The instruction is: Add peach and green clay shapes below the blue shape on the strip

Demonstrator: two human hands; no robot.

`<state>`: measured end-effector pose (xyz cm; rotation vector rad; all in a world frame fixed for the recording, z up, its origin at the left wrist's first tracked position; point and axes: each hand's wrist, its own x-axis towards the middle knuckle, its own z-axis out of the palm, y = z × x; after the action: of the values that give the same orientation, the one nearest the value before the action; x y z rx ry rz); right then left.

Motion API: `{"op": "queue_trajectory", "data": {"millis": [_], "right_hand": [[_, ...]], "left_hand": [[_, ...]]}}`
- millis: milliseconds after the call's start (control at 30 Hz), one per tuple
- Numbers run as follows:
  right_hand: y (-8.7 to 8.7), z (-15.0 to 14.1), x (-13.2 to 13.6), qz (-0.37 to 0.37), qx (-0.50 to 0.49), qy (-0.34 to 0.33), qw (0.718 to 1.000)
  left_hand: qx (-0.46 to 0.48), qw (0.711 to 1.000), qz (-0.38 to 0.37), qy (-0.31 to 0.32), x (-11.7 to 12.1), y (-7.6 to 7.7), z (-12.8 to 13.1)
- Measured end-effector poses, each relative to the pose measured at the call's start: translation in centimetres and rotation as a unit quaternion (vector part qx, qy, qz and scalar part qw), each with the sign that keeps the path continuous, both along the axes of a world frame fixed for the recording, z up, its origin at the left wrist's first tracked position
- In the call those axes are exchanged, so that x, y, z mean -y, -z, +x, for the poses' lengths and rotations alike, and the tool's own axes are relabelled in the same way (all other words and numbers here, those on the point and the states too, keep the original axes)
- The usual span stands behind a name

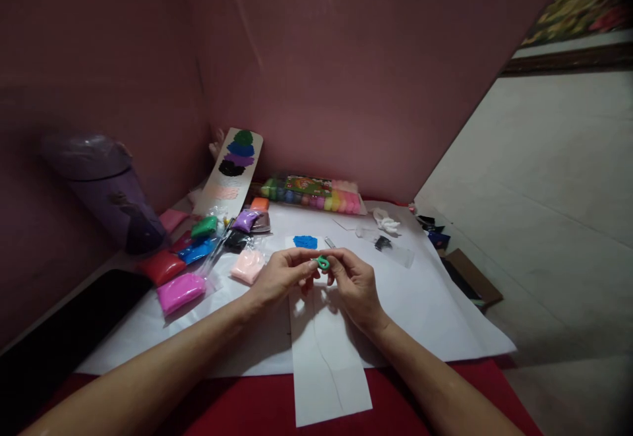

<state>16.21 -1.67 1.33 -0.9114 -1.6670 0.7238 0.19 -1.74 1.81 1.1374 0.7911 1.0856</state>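
Observation:
Between the fingertips of both hands is a small piece of green modelling clay (323,263), bent into a loop. My left hand (287,271) pinches its left side, and my right hand (353,278) pinches the right. Below them lies a long white card strip (324,363) with a thin curved line drawn down it. Its near end hangs over the front of the white sheet. At the strip's far end, just beyond my fingers, a flat patch of blue clay (305,242) is stuck. A small grey metallic piece (329,243) shows beside it.
Clay packets, including pink (182,293), red (162,266) and peach (248,266), lie to the left. Behind them leans a card with coloured patches (232,165). A long pack of coloured clay (311,194) sits by the wall. White clay (386,221) and a clear wrapper (395,251) lie right.

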Motion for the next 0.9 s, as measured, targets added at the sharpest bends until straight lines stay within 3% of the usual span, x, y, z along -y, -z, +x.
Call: {"op": "queue_trajectory", "data": {"millis": [233, 433, 600, 733, 900], "right_hand": [[-0.2, 0.0, 0.2, 0.040, 0.046, -0.039, 0.997], [0.0, 0.2, -0.3, 0.001, -0.009, -0.054, 0.999], [0.0, 0.3, -0.2, 0.059, 0.011, -0.052, 0.997], [0.1, 0.4, -0.1, 0.012, 0.004, -0.032, 0.999], [0.1, 0.3, -0.1, -0.021, 0.016, -0.049, 0.998]], "left_hand": [[0.026, 1.000, -0.008, -0.015, 0.0, 0.6, 0.0], [0.048, 0.999, -0.020, 0.007, 0.0, 0.5, 0.0], [0.032, 0.998, -0.046, 0.003, 0.1, -0.4, 0.0], [0.053, 0.997, -0.040, -0.045, -0.1, -1.2, -0.2], [-0.005, 1.000, 0.000, -0.029, 0.0, -1.6, -0.2]]}}
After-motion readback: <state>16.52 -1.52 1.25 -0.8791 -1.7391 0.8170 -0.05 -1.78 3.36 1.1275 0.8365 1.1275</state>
